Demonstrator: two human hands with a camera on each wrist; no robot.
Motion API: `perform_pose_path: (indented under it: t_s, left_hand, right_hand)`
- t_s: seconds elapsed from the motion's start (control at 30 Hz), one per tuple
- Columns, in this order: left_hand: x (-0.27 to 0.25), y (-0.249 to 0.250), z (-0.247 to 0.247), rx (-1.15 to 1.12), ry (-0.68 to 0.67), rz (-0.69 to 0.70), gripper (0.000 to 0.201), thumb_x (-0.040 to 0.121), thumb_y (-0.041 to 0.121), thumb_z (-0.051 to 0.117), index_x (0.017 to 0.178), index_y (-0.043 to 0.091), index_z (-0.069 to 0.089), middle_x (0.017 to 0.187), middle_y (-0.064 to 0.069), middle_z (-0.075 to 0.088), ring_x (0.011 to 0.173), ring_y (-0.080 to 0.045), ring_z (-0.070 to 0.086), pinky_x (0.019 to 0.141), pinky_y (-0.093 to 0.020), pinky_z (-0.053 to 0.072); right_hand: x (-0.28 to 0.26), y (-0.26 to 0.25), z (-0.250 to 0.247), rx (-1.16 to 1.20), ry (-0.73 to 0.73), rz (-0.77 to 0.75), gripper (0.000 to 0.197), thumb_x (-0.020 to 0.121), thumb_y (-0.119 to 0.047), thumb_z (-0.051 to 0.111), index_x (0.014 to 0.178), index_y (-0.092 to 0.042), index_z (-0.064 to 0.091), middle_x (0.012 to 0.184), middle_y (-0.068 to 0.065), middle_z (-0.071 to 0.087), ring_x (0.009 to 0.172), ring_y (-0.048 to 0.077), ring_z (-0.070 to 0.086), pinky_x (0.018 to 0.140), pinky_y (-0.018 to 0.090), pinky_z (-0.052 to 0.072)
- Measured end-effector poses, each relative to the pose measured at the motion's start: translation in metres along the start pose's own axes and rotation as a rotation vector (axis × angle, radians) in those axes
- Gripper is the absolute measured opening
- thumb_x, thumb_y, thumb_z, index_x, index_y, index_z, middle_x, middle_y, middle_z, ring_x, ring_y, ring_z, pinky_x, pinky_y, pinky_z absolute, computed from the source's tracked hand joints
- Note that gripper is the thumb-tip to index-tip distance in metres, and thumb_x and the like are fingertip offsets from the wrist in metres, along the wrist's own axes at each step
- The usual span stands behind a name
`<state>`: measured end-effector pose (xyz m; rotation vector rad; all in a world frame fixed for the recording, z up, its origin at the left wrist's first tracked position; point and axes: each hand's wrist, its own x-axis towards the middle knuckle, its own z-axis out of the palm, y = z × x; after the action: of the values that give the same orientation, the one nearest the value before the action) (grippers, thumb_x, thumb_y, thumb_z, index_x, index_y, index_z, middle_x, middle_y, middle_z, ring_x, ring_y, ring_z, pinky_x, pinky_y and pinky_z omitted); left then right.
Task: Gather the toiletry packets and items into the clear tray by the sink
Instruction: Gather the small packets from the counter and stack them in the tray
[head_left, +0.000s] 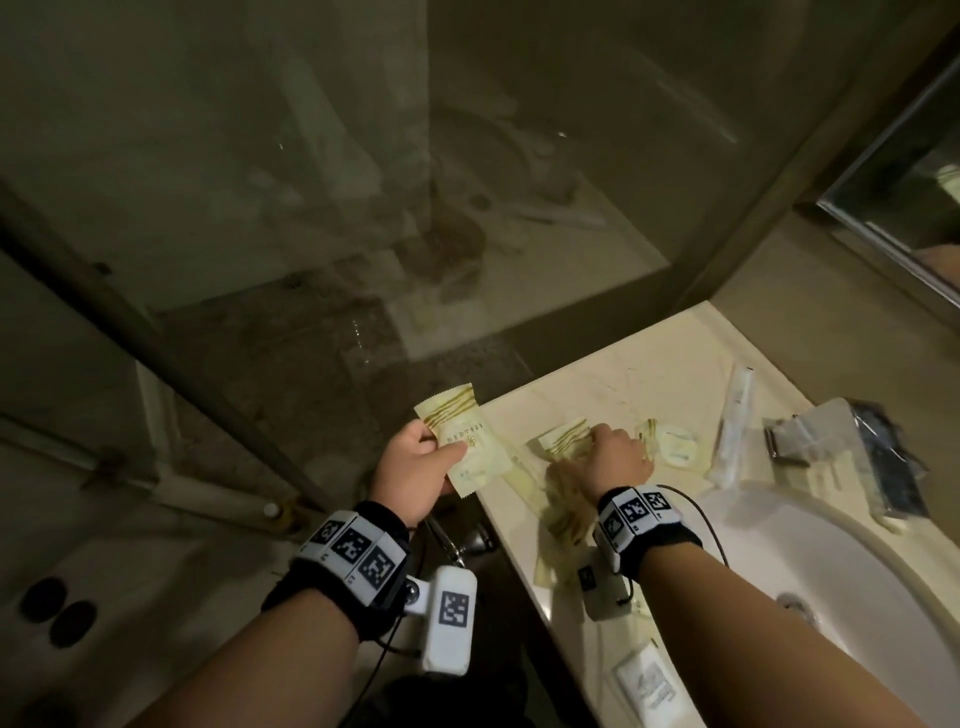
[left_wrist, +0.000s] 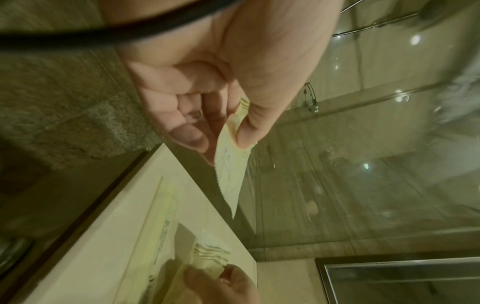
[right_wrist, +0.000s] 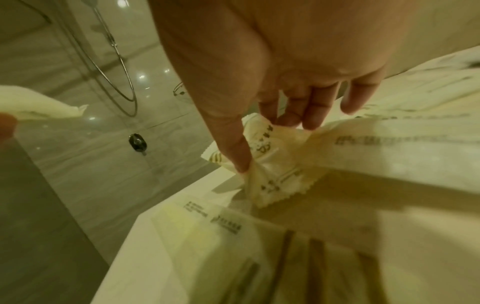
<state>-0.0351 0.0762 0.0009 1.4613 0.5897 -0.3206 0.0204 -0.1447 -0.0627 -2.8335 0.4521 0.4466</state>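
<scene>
Head view: left hand (head_left: 415, 470) holds a yellow packet (head_left: 465, 441) off the left edge of the counter (head_left: 649, 374), thumb on its face, fingers curled behind. Right hand (head_left: 613, 452) is down on the counter, fingers closed on a second packet (head_left: 563, 436) with brown stripes. More packets lie under and behind that wrist, one long one (head_left: 566, 514) along the counter's front edge. Right of the hand: a pale sachet (head_left: 675, 441), then a long white tube packet (head_left: 735, 426), then the clear tray (head_left: 852, 447) near the sink (head_left: 779, 545) rim, with dark items in it. A white packet (head_left: 647, 686) sits at the near rim of the sink. Both held packets are well apart from the tray.

Left wrist view: thumb (left_wrist: 257, 115) and fingers (left_wrist: 187, 135) pinch the packet (left_wrist: 231, 164) at its top end; it hangs edge-on above the counter corner (left_wrist: 155, 195). The other hand (left_wrist: 223, 286) shows at the bottom, on the striped packet (left_wrist: 210, 255).

Right wrist view: thumb (right_wrist: 236, 144) and fingertips (right_wrist: 298, 115) grasp the crumpled packet (right_wrist: 270, 162), lifting its middle while its lower edge stays on the counter (right_wrist: 182, 197). Flat packets (right_wrist: 207, 236) lie in the foreground, blurred. The packet from the left hand (right_wrist: 39, 105) shows at the left edge. Shower glass and hose (right_wrist: 114, 61) behind.
</scene>
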Motion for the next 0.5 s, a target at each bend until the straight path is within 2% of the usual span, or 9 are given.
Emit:
perform_pose_path:
  t_s: [0.1, 0.17, 0.23, 0.3, 0.4, 0.43, 0.5]
  left_hand:
    - [-0.001, 0.003, 0.000, -0.007, -0.020, -0.001, 0.010, 0.088, 0.006, 0.063, 0.096, 0.010, 0.060, 0.097, -0.009, 0.074, 0.091, -0.024, 0.072, 0.085, -0.047, 0.057]
    - [-0.001, 0.004, 0.004, -0.017, -0.038, 0.008, 0.009, 0.088, 0.006, 0.063, 0.095, 0.012, 0.060, 0.097, -0.008, 0.074, 0.091, -0.024, 0.071, 0.085, -0.047, 0.057]
    - [-0.003, 0.007, 0.010, -0.033, -0.063, 0.013, 0.012, 0.088, 0.005, 0.063, 0.095, 0.014, 0.060, 0.096, -0.007, 0.074, 0.092, -0.023, 0.071, 0.085, -0.046, 0.058]
    - [-0.004, 0.010, 0.018, -0.045, -0.099, 0.013, 0.015, 0.088, 0.004, 0.063, 0.096, 0.016, 0.060, 0.098, -0.007, 0.073, 0.093, -0.024, 0.071, 0.086, -0.046, 0.057]
    - [-0.007, 0.015, 0.032, -0.040, -0.170, 0.016, 0.019, 0.087, 0.003, 0.065, 0.102, 0.014, 0.061, 0.098, -0.010, 0.074, 0.093, -0.029, 0.071, 0.086, -0.051, 0.057]
    - [-0.007, 0.014, 0.037, -0.029, -0.196, 0.022, 0.021, 0.086, 0.004, 0.066, 0.103, 0.016, 0.062, 0.098, -0.010, 0.075, 0.094, -0.030, 0.071, 0.086, -0.052, 0.056]
    - [-0.007, 0.013, 0.048, 0.005, -0.244, 0.033, 0.024, 0.085, 0.002, 0.066, 0.102, 0.019, 0.063, 0.096, -0.008, 0.076, 0.092, -0.028, 0.072, 0.082, -0.046, 0.058]
  right_hand:
    - [-0.007, -0.005, -0.013, 0.172, 0.086, -0.047, 0.050, 0.079, -0.039, 0.070, 0.118, -0.014, 0.052, 0.116, 0.008, 0.060, 0.111, 0.031, 0.054, 0.095, 0.044, 0.039]
    - [-0.012, -0.006, -0.025, 0.443, 0.106, -0.074, 0.052, 0.079, -0.037, 0.073, 0.120, -0.013, 0.051, 0.112, 0.008, 0.063, 0.106, 0.030, 0.059, 0.094, 0.043, 0.046]
    - [-0.022, -0.006, -0.037, 0.719, 0.095, -0.116, 0.055, 0.075, -0.041, 0.075, 0.120, -0.017, 0.053, 0.111, 0.003, 0.066, 0.103, 0.024, 0.061, 0.092, 0.043, 0.050]
    - [-0.039, -0.007, -0.051, 0.916, 0.039, -0.184, 0.055, 0.073, -0.042, 0.077, 0.119, -0.022, 0.055, 0.111, -0.002, 0.068, 0.107, 0.018, 0.061, 0.093, 0.044, 0.051]
    - [-0.067, -0.006, -0.065, 1.152, -0.098, -0.315, 0.037, 0.082, -0.024, 0.073, 0.117, -0.019, 0.061, 0.111, 0.002, 0.071, 0.105, 0.022, 0.066, 0.090, 0.044, 0.054]
    - [-0.076, -0.006, -0.069, 1.199, -0.140, -0.352, 0.031, 0.086, -0.017, 0.067, 0.117, -0.016, 0.061, 0.111, 0.005, 0.071, 0.102, 0.024, 0.067, 0.085, 0.040, 0.056]
    - [-0.086, -0.002, -0.070, 1.243, -0.192, -0.371, 0.028, 0.093, -0.010, 0.057, 0.120, -0.010, 0.060, 0.110, 0.011, 0.071, 0.091, 0.023, 0.069, 0.071, 0.029, 0.056]
